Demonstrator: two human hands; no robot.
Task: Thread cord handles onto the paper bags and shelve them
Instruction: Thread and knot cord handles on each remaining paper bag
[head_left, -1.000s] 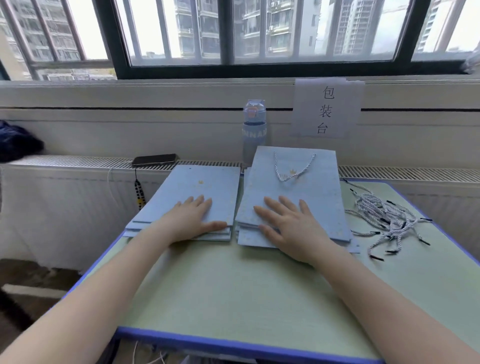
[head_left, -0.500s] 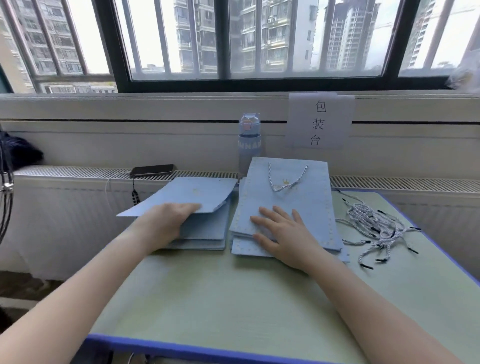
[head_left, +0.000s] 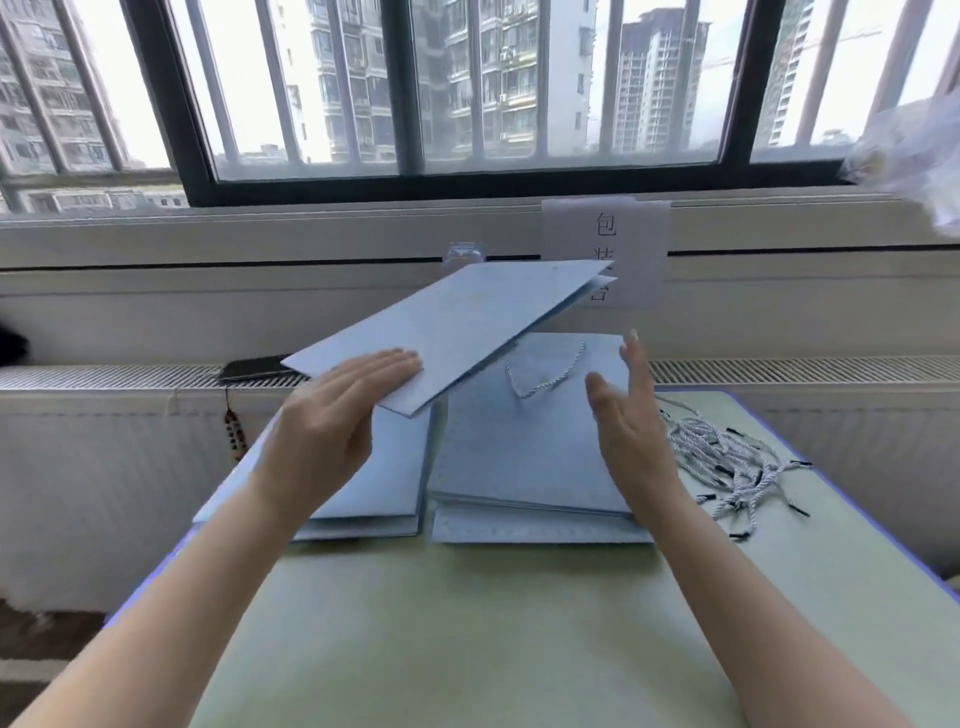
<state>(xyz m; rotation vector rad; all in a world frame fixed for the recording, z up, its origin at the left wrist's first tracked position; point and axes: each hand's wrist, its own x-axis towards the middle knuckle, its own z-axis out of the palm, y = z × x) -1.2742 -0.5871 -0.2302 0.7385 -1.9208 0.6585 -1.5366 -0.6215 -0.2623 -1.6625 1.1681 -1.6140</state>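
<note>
My left hand (head_left: 332, 415) grips the near corner of a flat light-blue paper bag (head_left: 467, 322) and holds it tilted in the air above the table. Below it lies the left stack of flat blue bags (head_left: 379, 493). The right stack (head_left: 524, 462) has a white-and-black cord handle (head_left: 545, 374) on its top bag. My right hand (head_left: 628, 421) hovers over the right stack's edge, fingers spread, holding nothing. A pile of loose cords (head_left: 727, 462) lies on the table to the right.
The green table (head_left: 493, 623) has a blue edge. Behind it a radiator ledge carries a black phone (head_left: 254, 366). A water bottle (head_left: 464, 253) shows just above the lifted bag. A paper sign (head_left: 605, 249) hangs below the window.
My left hand has lifted the top bag off the left stack and swung it up to the right. My right hand has risen off the right stack and opened.
</note>
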